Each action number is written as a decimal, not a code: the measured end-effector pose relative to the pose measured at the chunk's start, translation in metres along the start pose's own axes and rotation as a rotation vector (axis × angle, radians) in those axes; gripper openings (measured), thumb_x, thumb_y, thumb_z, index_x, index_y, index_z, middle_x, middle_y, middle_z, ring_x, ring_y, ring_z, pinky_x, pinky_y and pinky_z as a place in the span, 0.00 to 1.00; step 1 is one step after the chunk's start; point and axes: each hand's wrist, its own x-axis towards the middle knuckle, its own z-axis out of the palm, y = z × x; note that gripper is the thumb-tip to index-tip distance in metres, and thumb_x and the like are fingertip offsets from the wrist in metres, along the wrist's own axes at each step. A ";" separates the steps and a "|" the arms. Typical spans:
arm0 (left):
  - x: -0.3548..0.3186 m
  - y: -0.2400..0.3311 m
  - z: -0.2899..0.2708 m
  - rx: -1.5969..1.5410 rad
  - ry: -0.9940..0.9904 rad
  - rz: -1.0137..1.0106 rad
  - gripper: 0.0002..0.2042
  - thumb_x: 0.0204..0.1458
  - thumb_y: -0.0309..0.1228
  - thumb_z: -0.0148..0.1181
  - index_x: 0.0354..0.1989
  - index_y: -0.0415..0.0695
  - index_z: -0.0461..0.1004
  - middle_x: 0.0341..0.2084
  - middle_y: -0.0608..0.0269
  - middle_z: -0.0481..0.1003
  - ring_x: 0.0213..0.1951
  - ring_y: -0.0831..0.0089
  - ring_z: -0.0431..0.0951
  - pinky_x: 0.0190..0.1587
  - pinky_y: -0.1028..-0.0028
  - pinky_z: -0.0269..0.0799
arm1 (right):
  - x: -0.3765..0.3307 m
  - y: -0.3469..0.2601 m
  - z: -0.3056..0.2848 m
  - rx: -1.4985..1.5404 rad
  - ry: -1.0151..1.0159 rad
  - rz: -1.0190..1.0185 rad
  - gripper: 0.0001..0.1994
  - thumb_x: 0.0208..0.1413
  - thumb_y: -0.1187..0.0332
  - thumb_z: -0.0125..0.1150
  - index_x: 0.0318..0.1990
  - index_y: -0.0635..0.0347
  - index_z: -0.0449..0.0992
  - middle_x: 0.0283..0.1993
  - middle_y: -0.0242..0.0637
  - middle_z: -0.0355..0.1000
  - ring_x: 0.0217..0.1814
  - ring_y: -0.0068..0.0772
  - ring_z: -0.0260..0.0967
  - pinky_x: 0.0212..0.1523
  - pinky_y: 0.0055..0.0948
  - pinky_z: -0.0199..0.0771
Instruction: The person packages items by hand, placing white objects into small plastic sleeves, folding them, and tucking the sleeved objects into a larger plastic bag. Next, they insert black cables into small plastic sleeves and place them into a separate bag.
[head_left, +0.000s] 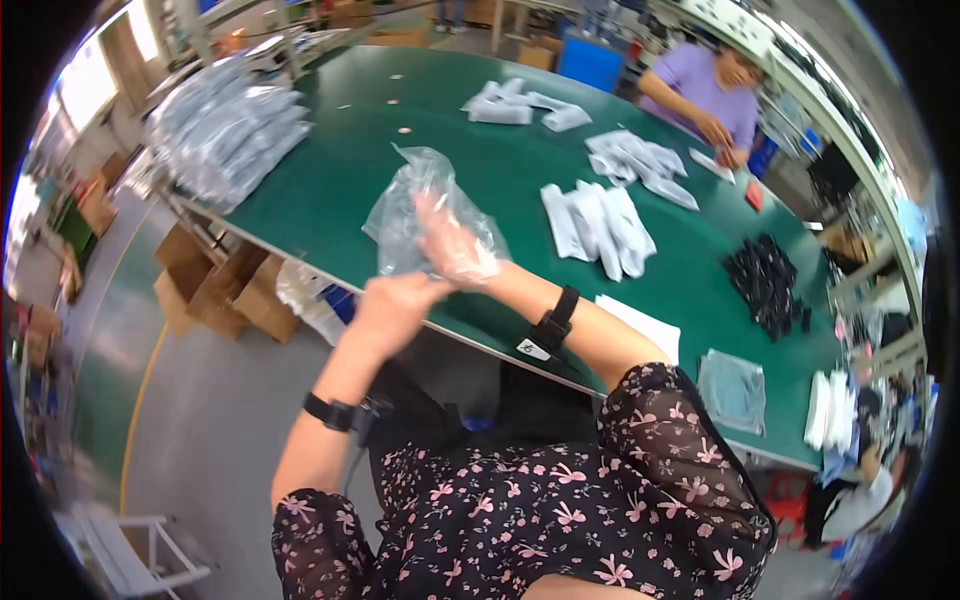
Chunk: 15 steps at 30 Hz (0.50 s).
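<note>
A clear plastic bag is spread over the near left part of the green table. My right hand reaches into it, with the fingers stretched out under the film. At the bag's mouth, beside my right wrist, my left hand is closed on its edge. The bag looks thin and crumpled, and I make out nothing else inside it. Beyond my right forearm lie bundles of folded white fabric-like pieces, and a white sheet rests close to that forearm.
Packed clear bags are piled at the table's left end. Black packets and a stack of flat clear bags lie to the right. A co-worker in a purple top works across the green table. Open cartons stand below left.
</note>
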 end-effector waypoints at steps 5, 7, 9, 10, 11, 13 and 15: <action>0.030 -0.035 0.043 0.015 -0.052 0.113 0.13 0.42 0.22 0.56 0.36 0.50 0.80 0.21 0.62 0.72 0.24 0.64 0.78 0.25 0.68 0.73 | -0.063 0.016 -0.054 0.107 -0.596 -0.021 0.26 0.57 0.70 0.53 0.63 0.67 0.59 0.70 0.61 0.50 0.71 0.57 0.52 0.67 0.43 0.58; 0.028 -0.044 0.053 0.027 -0.069 0.108 0.12 0.43 0.23 0.55 0.35 0.49 0.80 0.21 0.61 0.73 0.24 0.63 0.78 0.26 0.67 0.74 | -0.071 -0.007 -0.101 0.176 -0.747 -0.016 0.19 0.55 0.72 0.55 0.55 0.63 0.70 0.66 0.56 0.58 0.67 0.53 0.58 0.64 0.42 0.63; 0.034 -0.051 0.064 0.188 -0.155 0.003 0.10 0.44 0.24 0.55 0.33 0.47 0.79 0.22 0.58 0.74 0.25 0.60 0.79 0.27 0.66 0.74 | -0.078 -0.003 -0.138 0.182 -0.674 0.009 0.17 0.56 0.72 0.56 0.53 0.61 0.73 0.64 0.52 0.61 0.63 0.52 0.63 0.61 0.41 0.66; 0.034 -0.057 0.068 0.272 -0.199 -0.054 0.09 0.44 0.24 0.54 0.33 0.46 0.79 0.23 0.57 0.75 0.25 0.59 0.79 0.27 0.65 0.75 | -0.082 0.003 -0.151 0.194 -0.604 0.016 0.15 0.56 0.72 0.57 0.51 0.58 0.75 0.62 0.49 0.64 0.59 0.52 0.67 0.59 0.39 0.69; 0.034 -0.070 0.068 0.342 -0.211 -0.085 0.07 0.46 0.25 0.53 0.32 0.45 0.78 0.23 0.55 0.76 0.24 0.58 0.79 0.27 0.65 0.75 | -0.080 0.014 -0.163 0.122 -0.463 0.074 0.16 0.55 0.70 0.59 0.52 0.58 0.75 0.61 0.48 0.66 0.60 0.51 0.66 0.58 0.39 0.69; 0.035 -0.092 0.058 0.411 -0.228 -0.113 0.07 0.47 0.26 0.52 0.31 0.45 0.78 0.23 0.53 0.76 0.23 0.57 0.79 0.27 0.64 0.75 | -0.071 0.049 -0.187 -0.138 -0.225 0.210 0.20 0.54 0.64 0.62 0.54 0.55 0.73 0.60 0.48 0.67 0.62 0.51 0.64 0.58 0.42 0.68; 0.051 -0.096 0.040 0.416 -0.345 -0.299 0.10 0.46 0.26 0.58 0.38 0.43 0.77 0.32 0.49 0.76 0.33 0.55 0.80 0.34 0.61 0.75 | -0.071 0.087 -0.206 -0.339 -0.122 0.303 0.22 0.53 0.59 0.65 0.56 0.52 0.73 0.60 0.49 0.66 0.63 0.52 0.62 0.58 0.45 0.67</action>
